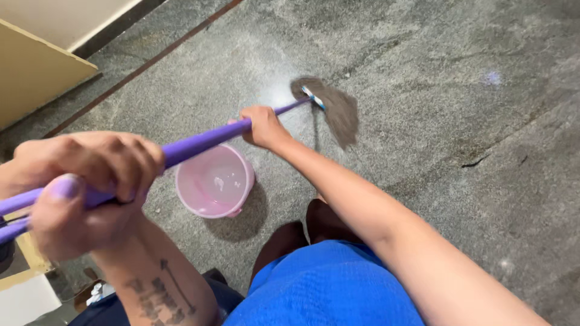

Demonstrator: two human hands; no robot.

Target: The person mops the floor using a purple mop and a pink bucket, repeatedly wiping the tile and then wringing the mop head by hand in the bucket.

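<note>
A speckled grey stone floor (423, 72) fills the view from above, crossed by a thin brown seam (145, 63) that runs diagonally toward the upper edge. In the upper left corner a pale cream wall panel (33, 72) and a dark skirting strip (115, 27) meet the floor. At the lower left edge, part of a pale wooden frame (27, 253) and a crumpled white scrap (96, 293) lie near the person's forearm.

Closest to the camera on the left, the left hand (84, 187) is clenched around the upper end of a purple mop handle (199, 142), thumb pressed over the top; a dark tattoo shows on the forearm below. The handle slants up and to the right across the frame. Just beneath it stands a pink bucket (215, 181) upright on the floor, holding a shallow pool of clear water with a few bright glints on its surface, and throwing a shadow to its right.

Farther along, the right hand (263, 127) is wrapped around the handle's lower part, arm stretched out. Beyond it the handle ends in a flat mop head (335, 108), grey with a blue and white joint, pressed to the floor in the upper centre, well apart from the bucket. Bare knees and a blue garment (326, 284) fill the bottom centre
</note>
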